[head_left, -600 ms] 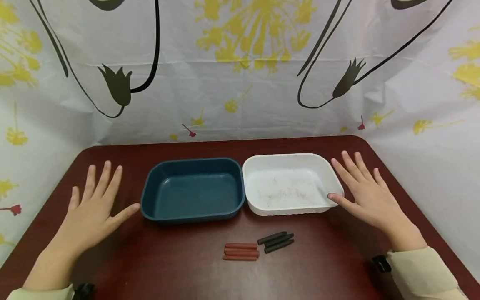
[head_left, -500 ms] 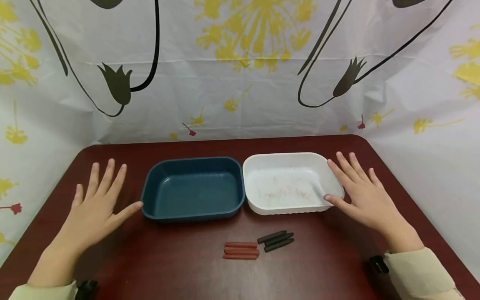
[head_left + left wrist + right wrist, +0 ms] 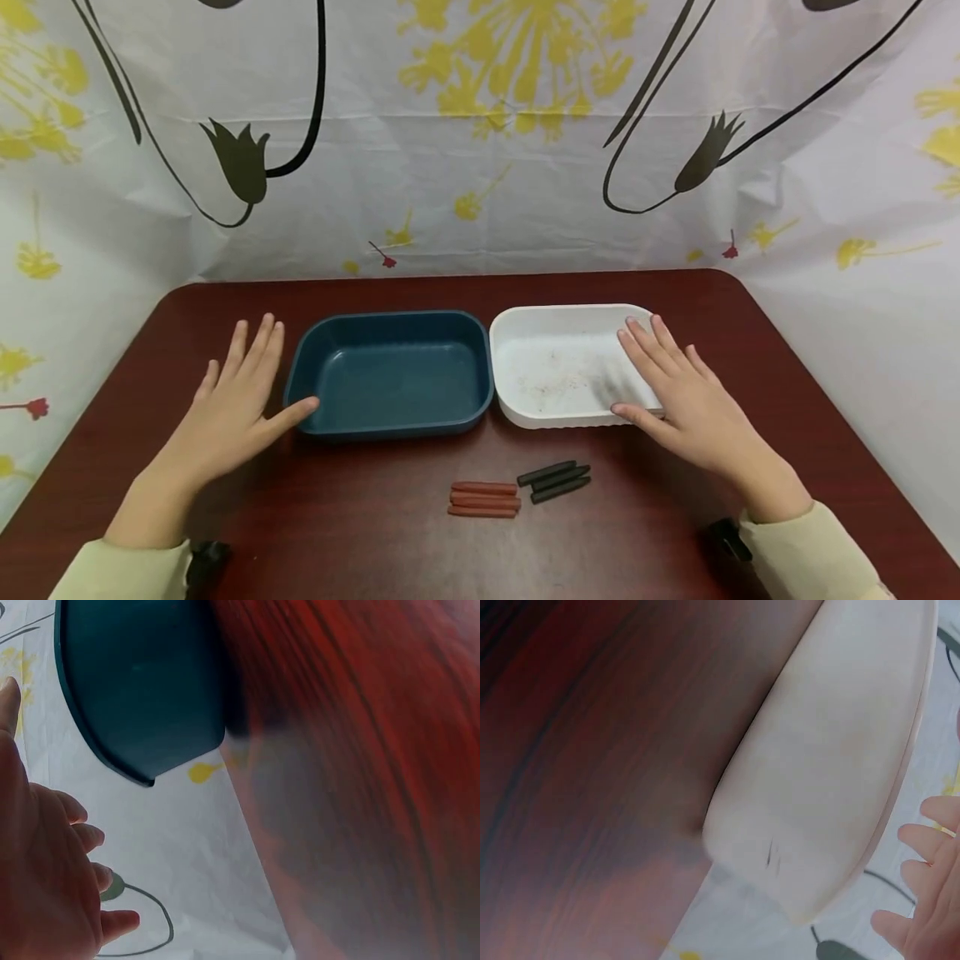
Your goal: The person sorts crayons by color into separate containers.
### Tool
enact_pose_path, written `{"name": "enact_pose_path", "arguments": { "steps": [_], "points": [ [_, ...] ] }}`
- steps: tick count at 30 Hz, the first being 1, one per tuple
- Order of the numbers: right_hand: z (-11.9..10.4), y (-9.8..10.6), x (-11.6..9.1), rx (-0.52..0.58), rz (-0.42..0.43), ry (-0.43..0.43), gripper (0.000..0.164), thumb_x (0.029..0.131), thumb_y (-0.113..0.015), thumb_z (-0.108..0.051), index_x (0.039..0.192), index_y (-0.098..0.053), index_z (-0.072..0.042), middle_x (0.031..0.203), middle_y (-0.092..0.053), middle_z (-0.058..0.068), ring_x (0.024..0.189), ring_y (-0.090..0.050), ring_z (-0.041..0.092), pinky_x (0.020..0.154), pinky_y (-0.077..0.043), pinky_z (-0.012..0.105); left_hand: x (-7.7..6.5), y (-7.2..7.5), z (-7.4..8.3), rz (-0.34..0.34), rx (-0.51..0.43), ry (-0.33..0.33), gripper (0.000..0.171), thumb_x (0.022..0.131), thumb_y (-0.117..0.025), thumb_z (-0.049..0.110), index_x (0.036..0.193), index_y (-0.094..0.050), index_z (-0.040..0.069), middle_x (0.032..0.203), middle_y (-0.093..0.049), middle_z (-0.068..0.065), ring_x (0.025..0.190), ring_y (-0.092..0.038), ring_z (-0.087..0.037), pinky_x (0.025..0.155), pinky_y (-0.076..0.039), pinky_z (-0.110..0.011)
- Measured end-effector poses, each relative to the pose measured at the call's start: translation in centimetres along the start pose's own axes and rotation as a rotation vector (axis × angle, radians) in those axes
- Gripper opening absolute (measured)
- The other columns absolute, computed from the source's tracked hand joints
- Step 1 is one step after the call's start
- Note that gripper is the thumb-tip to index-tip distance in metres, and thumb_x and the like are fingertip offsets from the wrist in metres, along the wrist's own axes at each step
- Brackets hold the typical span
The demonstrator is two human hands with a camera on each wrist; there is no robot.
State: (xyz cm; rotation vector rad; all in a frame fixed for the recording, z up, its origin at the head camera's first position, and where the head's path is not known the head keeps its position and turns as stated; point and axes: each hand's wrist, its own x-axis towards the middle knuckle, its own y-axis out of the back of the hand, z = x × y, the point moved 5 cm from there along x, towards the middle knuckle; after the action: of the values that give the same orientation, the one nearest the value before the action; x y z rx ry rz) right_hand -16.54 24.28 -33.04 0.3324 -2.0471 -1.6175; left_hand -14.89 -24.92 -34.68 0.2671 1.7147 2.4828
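My left hand (image 3: pixel 225 417) hovers at the left end of a dark teal tray (image 3: pixel 390 433), its fingers straight and the thumb over the rim. My right hand (image 3: pixel 693 412) is held above the right end of a white tray (image 3: pixel 570 410) with fingers stretched out. Neither hand holds anything. Both wrist views show a gap between the palm and the tray. In front of the trays lie three reddish-brown crayons (image 3: pixel 483 499) side by side. Three black crayons (image 3: pixel 555 481) lie just right of them, slightly slanted.
The two trays stand side by side on a dark red wooden table (image 3: pixel 360 542). Smudges mark the white tray's floor. A white sheet (image 3: pixel 555 242) with printed flowers hangs behind the table and along both sides.
Both hands have moved inward: the left one rightward over the teal tray's edge, the right one leftward over the white tray. The crayons and trays have stayed in place.
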Motion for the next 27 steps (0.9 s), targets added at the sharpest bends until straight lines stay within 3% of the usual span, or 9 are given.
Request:
{"name": "enact_pose_path", "arguments": {
  "steps": [12,16,19,23,27],
  "points": [
    [-3.3,-0.9,1.2,0.030,-0.037,0.104,0.083,0.093,-0.066,-0.044,0.160,-0.022,-0.023,0.166,-0.022,0.002,0.156,-0.013,0.028,0.106,-0.032,0.072,1.7,-1.2,1.6,-0.060,0.063,-0.015,0.108,0.090,-0.054,0.068,0.160,0.008,0.014,0.167,0.014,-0.002,0.154,0.018,-0.029,0.111,-0.010,-0.077],
    [-4.9,-1.2,1.4,0.039,-0.013,0.166,0.082,0.091,-0.068,-0.043,0.158,-0.027,-0.022,0.164,-0.030,0.003,0.153,-0.022,0.031,0.117,-0.030,0.056,1.8,-1.8,1.8,-0.086,0.066,-0.018,0.108,0.090,-0.052,0.070,0.160,0.006,0.012,0.168,0.014,-0.004,0.154,0.018,-0.029,0.112,-0.011,-0.076],
    [-5.9,-1.4,1.4,0.060,0.002,0.205,0.079,0.090,-0.070,-0.043,0.157,-0.032,-0.021,0.160,-0.037,0.004,0.150,-0.031,0.031,0.119,-0.032,0.047,1.8,-2.0,1.9,-0.098,0.070,-0.018,0.109,0.090,-0.051,0.072,0.160,0.006,0.011,0.168,0.012,-0.006,0.155,0.016,-0.029,0.113,-0.012,-0.075],
    [-7.2,-1.7,1.4,0.082,-0.008,0.241,0.074,0.091,-0.069,-0.044,0.154,-0.038,-0.020,0.154,-0.044,0.004,0.145,-0.039,0.029,0.109,-0.042,0.050,1.8,-2.2,2.1,-0.109,0.082,-0.022,0.109,0.089,-0.050,0.073,0.160,0.006,0.010,0.168,0.010,-0.009,0.155,0.012,-0.031,0.113,-0.013,-0.075],
    [-8.6,-2.0,1.4,0.097,-0.014,0.304,0.068,0.092,-0.068,-0.044,0.150,-0.044,-0.017,0.150,-0.048,0.004,0.141,-0.043,0.026,0.108,-0.045,0.047,1.8,-2.5,2.3,-0.129,0.096,-0.031,0.110,0.089,-0.048,0.074,0.159,0.005,0.007,0.168,0.009,-0.010,0.156,0.010,-0.032,0.113,-0.013,-0.074]
  ]
}}
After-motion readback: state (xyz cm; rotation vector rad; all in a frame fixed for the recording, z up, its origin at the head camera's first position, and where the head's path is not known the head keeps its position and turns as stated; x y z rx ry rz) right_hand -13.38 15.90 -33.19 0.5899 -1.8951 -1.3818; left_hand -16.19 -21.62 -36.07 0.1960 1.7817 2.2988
